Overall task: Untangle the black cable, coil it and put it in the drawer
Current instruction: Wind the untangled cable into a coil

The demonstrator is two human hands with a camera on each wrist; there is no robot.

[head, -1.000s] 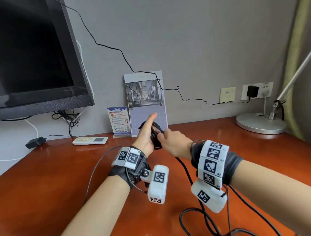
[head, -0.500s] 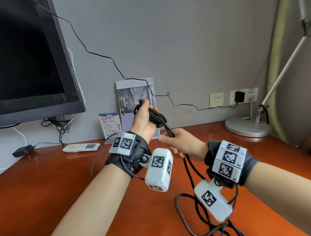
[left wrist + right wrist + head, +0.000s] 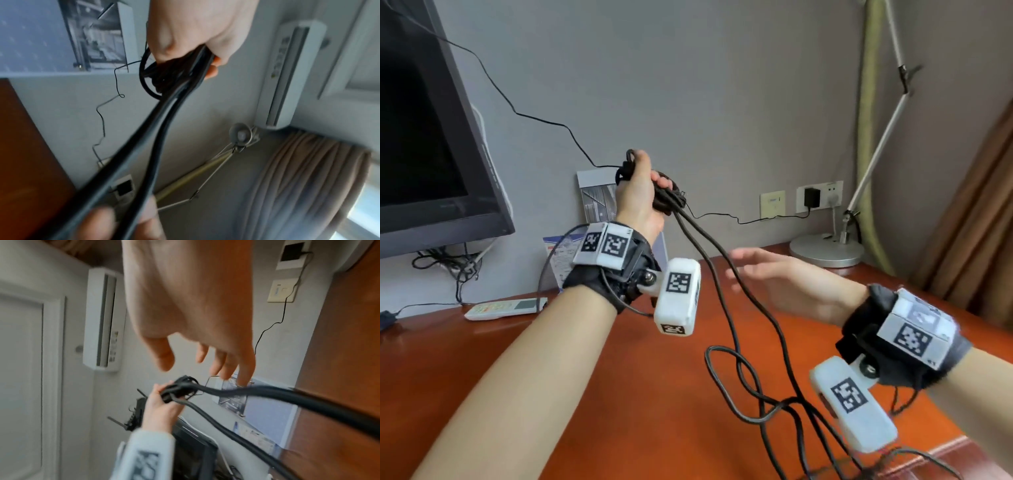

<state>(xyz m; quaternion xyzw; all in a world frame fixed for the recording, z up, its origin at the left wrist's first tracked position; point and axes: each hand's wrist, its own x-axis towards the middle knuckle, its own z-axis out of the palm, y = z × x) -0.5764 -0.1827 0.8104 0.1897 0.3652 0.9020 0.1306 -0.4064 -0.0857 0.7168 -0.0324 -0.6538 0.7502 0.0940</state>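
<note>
Black cable (image 3: 667,197), bunched into a small rough coil, sits clenched in the raised left hand (image 3: 637,195), fingers and thumb wrapped round it, while two strands drop from under that fist, slanting down and to the right toward the bench (image 3: 619,394). Just below and to the right of the fist, the right hand (image 3: 780,284) hovers with fingers loosely spread and grips nothing; the strands pass beside its fingertips, and whether they brush the skin cannot be told. Farther out from both hands, the slack lies in crossed loops on the bench near the right wrist and runs off the near edge. No drawer is in view.

The held bunch lies roughly along the fist, upright and tipped right; the hanging strands set the cable's long axis, running diagonally from the left hand down to the loops.

Judged from here, the risk is in those crossings: pulling more length up through the left hand could draw them tight into a knot. With only one hand gripping, the loose turns could also spring open or slip from the fist.
</note>
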